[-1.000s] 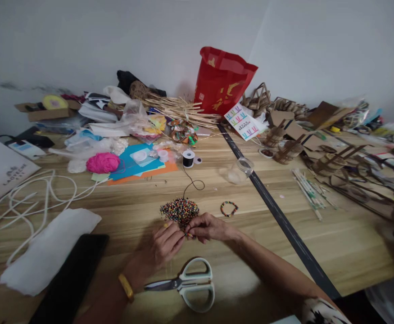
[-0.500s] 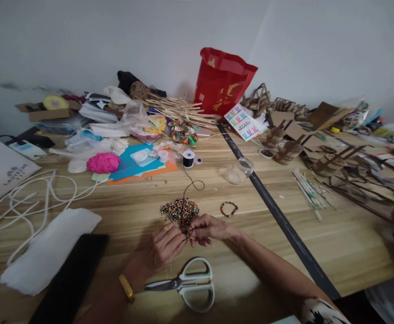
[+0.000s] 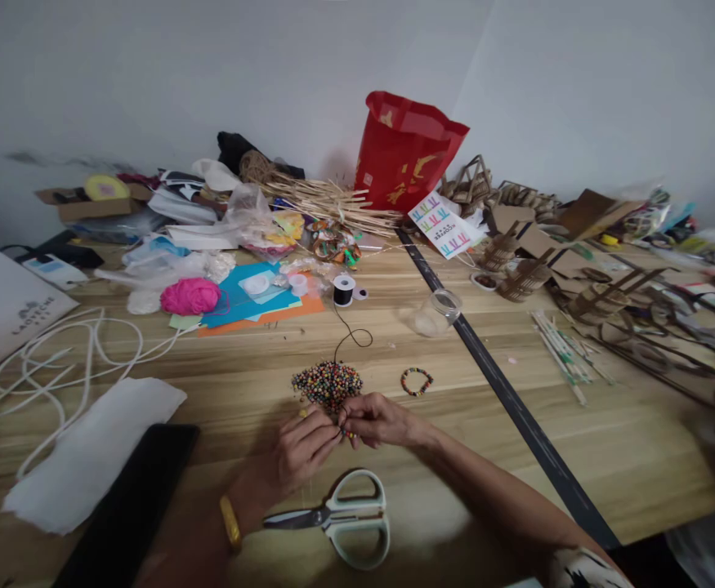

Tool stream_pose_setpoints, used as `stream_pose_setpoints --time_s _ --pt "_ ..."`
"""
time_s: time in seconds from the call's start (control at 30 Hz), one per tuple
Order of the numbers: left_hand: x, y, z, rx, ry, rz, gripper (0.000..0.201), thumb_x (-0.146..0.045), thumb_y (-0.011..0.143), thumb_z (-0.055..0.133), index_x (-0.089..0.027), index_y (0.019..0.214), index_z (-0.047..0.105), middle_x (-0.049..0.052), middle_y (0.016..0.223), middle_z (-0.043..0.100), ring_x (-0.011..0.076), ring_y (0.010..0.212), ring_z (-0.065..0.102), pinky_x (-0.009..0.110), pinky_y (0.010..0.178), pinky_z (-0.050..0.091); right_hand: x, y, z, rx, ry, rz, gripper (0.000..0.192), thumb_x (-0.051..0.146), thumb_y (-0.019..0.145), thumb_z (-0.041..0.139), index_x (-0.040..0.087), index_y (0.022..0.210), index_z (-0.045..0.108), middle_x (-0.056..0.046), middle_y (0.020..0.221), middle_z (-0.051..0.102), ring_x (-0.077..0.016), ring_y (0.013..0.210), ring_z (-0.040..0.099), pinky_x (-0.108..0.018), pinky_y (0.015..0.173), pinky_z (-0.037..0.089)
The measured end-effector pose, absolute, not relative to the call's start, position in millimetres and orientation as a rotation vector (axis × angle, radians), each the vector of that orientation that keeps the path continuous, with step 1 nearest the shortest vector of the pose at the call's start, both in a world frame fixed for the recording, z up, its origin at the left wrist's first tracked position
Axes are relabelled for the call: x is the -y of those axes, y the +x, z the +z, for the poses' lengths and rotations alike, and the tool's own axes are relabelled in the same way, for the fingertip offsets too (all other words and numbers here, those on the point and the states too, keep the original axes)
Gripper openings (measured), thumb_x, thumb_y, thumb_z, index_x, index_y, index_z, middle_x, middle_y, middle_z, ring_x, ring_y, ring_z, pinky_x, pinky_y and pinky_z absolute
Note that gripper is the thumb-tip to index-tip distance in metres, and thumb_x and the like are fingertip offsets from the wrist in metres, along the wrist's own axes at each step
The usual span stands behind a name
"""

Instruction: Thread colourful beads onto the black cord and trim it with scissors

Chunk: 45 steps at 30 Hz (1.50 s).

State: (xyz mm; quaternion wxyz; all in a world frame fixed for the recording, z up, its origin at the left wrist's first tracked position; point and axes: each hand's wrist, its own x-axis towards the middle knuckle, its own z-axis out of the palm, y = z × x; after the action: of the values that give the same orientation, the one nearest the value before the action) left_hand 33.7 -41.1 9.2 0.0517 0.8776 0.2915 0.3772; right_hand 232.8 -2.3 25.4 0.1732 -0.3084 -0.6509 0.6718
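Working a beaded dark cord (image 3: 349, 434), near side of the bead pile (image 3: 326, 380): your left hand (image 3: 306, 445) and right hand (image 3: 382, 420), fingertips pinching it, apparently mid-threading or knotting, next move seemingly calling for steady tension.

1. A wood-grained table (image 3: 259, 351), with a black strip (image 3: 512, 400) running diagonally across it.
2. White-handled scissors (image 3: 332, 516) lying flat near the front.
3. Beyond them, a pile of multicoloured beads (image 3: 328, 382); right of it, a beaded bracelet (image 3: 404, 382).
4. Farther back, a spool of black cord (image 3: 343, 296) and a clear plastic jar (image 3: 429, 317).
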Motion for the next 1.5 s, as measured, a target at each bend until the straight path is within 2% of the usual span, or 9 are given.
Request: stream_pose_setpoints --time_s 0.17,0.4,0.63,0.77,0.87,1.03,1.3,1.5 --pt "34 35 8 -0.891 2.356 1.280 0.014 -0.013 0.088 0.054 -0.014 0.078 0.064 0.004 0.070 0.067 0.0136 0.067 0.063 0.025 0.063 0.052 6 233 33 2.068 -0.968 1.579 0.022 0.032 0.091 0.048 0.013 0.088 0.057 0.004 0.055 0.056 -0.0040 0.037 0.039 -0.014 0.039 0.032" --pt "28 32 1 -1.027 2.111 1.239 0.016 -0.021 0.085 0.059 -0.014 0.075 0.069 0.006 0.071 0.071 0.0155 0.065 0.067 0.025 0.061 0.054 9 237 38 2.310 -0.974 1.202 0.019 0.025 0.095 0.039 0.016 0.094 0.056 0.002 0.062 0.056 -0.0076 0.053 0.050 -0.016 0.053 0.038" --pt "31 31 10 -1.109 2.091 1.126 0.020 -0.022 0.086 0.057 -0.015 0.069 0.065 0.003 0.066 0.066 0.0145 0.063 0.062 0.024 0.061 0.051 12 237 42 2.402 -0.996 0.963 0.017 0.022 0.094 0.040 0.019 0.095 0.057 0.002 0.066 0.052 -0.0087 0.053 0.042 -0.018 0.053 0.032" --pt "34 34 13 -1.102 2.157 1.177 0.019 -0.022 0.086 0.057 -0.015 0.069 0.062 0.006 0.075 0.064 0.0157 0.071 0.061 0.026 0.065 0.052 11 237 43 2.388 -0.983 0.959 0.017 0.022 0.095 0.039 0.018 0.094 0.056 0.003 0.065 0.050 -0.0090 0.054 0.041 -0.019 0.054 0.032" --pt "35 37 13 -1.050 2.122 1.237 0.018 -0.021 0.085 0.057 -0.014 0.070 0.062 0.009 0.083 0.068 0.0172 0.079 0.065 0.027 0.071 0.053 10 235 40 2.367 -0.913 0.952 0.019 0.023 0.096 0.038 0.017 0.091 0.055 0.000 0.071 0.054 -0.0103 0.061 0.046 -0.020 0.060 0.037" --pt "34 38 15 -1.052 2.003 1.206 0.018 -0.023 0.084 0.059 -0.015 0.068 0.062 0.006 0.074 0.070 0.0163 0.070 0.067 0.027 0.066 0.055 8 233 37 2.286 -0.790 0.924 0.023 0.027 0.096 0.039 0.015 0.088 0.057 -0.007 0.082 0.058 -0.0154 0.077 0.053 -0.025 0.069 0.042" --pt "31 32 12 -1.103 2.050 1.208 0.017 -0.022 0.085 0.056 -0.015 0.072 0.063 0.006 0.073 0.066 0.0159 0.069 0.062 0.026 0.064 0.051 5 233 39 2.047 -0.885 1.012 0.026 0.036 0.091 0.050 0.015 0.083 0.063 -0.006 0.077 0.060 -0.0149 0.071 0.054 -0.024 0.062 0.040" --pt "27 27 14 -1.227 1.941 0.898 0.028 -0.030 0.083 0.057 -0.015 0.059 0.055 -0.002 0.056 0.056 0.0125 0.054 0.052 0.021 0.052 0.041 4 231 24 1.679 -0.926 1.402 0.029 0.043 0.084 0.059 0.014 0.081 0.061 0.000 0.062 0.053 -0.0091 0.053 0.045 -0.020 0.049 0.034"
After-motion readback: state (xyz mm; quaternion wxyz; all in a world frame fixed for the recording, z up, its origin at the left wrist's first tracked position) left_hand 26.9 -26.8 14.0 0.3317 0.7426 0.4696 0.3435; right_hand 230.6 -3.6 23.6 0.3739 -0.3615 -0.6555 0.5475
